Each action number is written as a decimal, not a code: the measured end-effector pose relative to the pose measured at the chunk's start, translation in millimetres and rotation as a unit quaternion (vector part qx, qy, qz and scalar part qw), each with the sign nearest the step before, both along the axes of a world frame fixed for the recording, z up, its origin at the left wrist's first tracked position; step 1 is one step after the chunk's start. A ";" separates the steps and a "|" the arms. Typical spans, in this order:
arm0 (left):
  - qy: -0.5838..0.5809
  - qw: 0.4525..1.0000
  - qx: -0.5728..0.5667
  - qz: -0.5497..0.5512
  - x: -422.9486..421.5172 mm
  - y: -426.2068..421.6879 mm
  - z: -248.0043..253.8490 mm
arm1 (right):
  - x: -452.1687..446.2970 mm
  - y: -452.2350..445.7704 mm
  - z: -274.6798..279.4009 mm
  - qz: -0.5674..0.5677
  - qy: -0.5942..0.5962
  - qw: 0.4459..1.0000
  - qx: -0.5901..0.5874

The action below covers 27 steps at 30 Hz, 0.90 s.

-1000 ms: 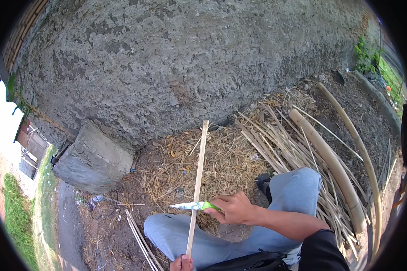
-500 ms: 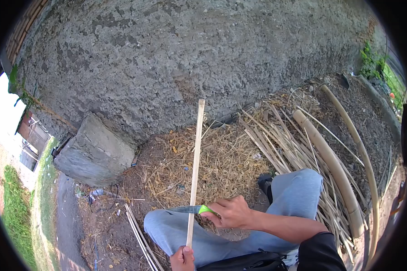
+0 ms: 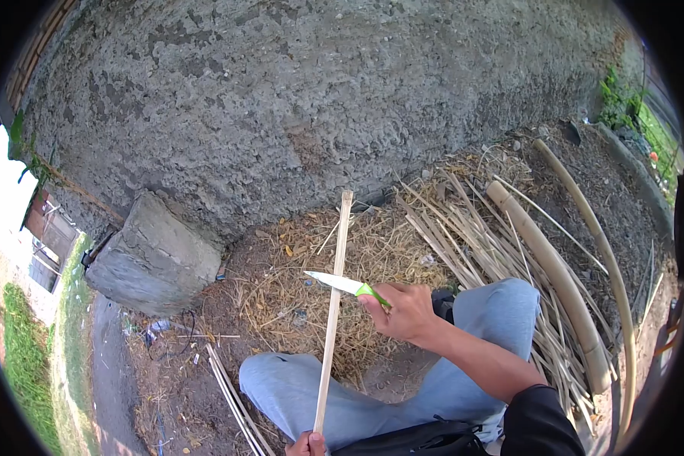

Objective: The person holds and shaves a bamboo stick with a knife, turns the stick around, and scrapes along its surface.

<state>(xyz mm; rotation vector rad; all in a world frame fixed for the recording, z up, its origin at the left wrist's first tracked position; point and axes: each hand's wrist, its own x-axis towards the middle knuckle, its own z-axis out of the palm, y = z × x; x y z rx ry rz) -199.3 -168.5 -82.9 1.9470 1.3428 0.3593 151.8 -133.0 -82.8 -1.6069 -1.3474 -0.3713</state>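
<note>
My left hand (image 3: 305, 444), at the bottom edge, is closed around the lower end of a long, pale bamboo strip (image 3: 331, 327). The strip slants up and away from me, its far end in front of the wall. In my right hand (image 3: 404, 310) is a knife with a lime-green handle (image 3: 372, 295). Its bright blade (image 3: 333, 282) points left and lies across the strip in its upper half. Whether the edge touches the strip I cannot tell. Both hands are above my jeans-clad legs (image 3: 296, 380).
Split bamboo strips (image 3: 471, 235) lie in a pile at right, beside thick bamboo poles (image 3: 555, 273). Shavings (image 3: 304, 258) cover the soil. A concrete block (image 3: 159, 258) stands against the rough wall (image 3: 319, 91). A few more strips (image 3: 235, 399) lie left of my knee.
My right hand has moved up and away along the strip with the knife, from near my knee to the strip's upper half. The strip's far end sits lower in view.
</note>
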 end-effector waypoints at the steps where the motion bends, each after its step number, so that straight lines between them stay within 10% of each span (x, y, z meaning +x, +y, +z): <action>1: 0.000 1.000 0.001 0.000 -2.9 -0.3 -3.0 | 1.6 2.6 0.9 -0.012 0.009 1.000 0.003; 27: 0.010 0.999 0.029 -0.041 -48.4 -21.9 -14.4 | 36.7 23.7 -2.9 -0.093 -0.001 0.995 0.035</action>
